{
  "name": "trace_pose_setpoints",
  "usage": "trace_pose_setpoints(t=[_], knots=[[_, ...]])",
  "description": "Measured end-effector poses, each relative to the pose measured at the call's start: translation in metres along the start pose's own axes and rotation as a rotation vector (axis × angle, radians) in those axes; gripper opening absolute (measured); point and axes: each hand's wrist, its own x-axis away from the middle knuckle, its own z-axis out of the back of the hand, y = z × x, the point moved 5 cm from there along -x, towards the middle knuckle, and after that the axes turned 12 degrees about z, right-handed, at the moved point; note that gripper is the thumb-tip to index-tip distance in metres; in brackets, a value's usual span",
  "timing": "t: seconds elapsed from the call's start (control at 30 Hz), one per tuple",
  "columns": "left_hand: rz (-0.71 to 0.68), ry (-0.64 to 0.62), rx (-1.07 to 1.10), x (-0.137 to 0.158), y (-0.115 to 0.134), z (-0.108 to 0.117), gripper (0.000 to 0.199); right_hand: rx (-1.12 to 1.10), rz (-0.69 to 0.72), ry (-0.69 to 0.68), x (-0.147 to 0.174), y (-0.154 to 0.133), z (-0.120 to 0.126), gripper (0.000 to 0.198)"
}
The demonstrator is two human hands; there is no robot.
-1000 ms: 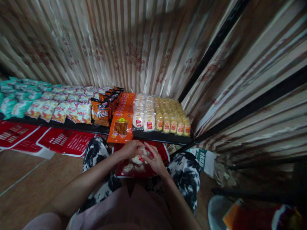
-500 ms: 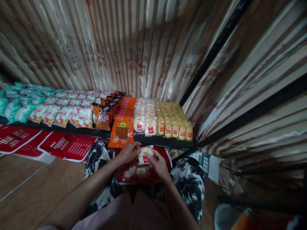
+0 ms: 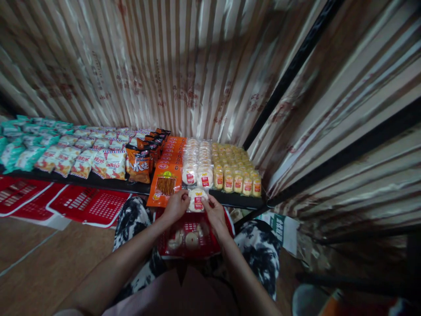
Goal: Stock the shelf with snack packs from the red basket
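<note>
Between my two hands is a round white packaged cake (image 3: 197, 200) in clear wrap with a red label. My left hand (image 3: 176, 206) is closed on its left edge, and my right hand (image 3: 214, 211) pinches its right edge. The cake is held at the shelf's front edge, just below two rows of similar wrapped white cakes (image 3: 204, 176). Under my hands, a red basket (image 3: 210, 245) between my knees has a few more wrapped round cakes (image 3: 191, 240) in it.
On the black shelf (image 3: 237, 199) stand yellow wrapped cakes (image 3: 238, 182) to the right. To the left are orange stick-snack packs (image 3: 165, 184), orange-black bags (image 3: 138, 163), white bags (image 3: 110, 164) and teal bags (image 3: 28, 156). Red baskets (image 3: 85, 204) lie below; a black post (image 3: 289, 79) slants at right.
Both hands have moved up and forward with the white cake, from above the basket to the shelf's front edge. My left hand now grips the cake's edge, and more of the basket's contents shows.
</note>
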Motion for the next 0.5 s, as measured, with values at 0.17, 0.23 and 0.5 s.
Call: trace_pose_setpoints(t=[0.17,0.23,0.5], knots=[[0.045,0.090,-0.033,-0.010,0.001,0.006,0.011,0.119,0.072,-0.005,-0.010,0.001,-0.002,0.051],[0.070,0.092,-0.016,-0.011,-0.002,0.005,0.011,0.167,0.097,0.007,-0.011,0.005,-0.001,0.057],[0.033,0.180,-0.128,-0.016,0.005,0.011,0.011,0.541,0.221,0.041,-0.012,-0.003,0.001,0.047]])
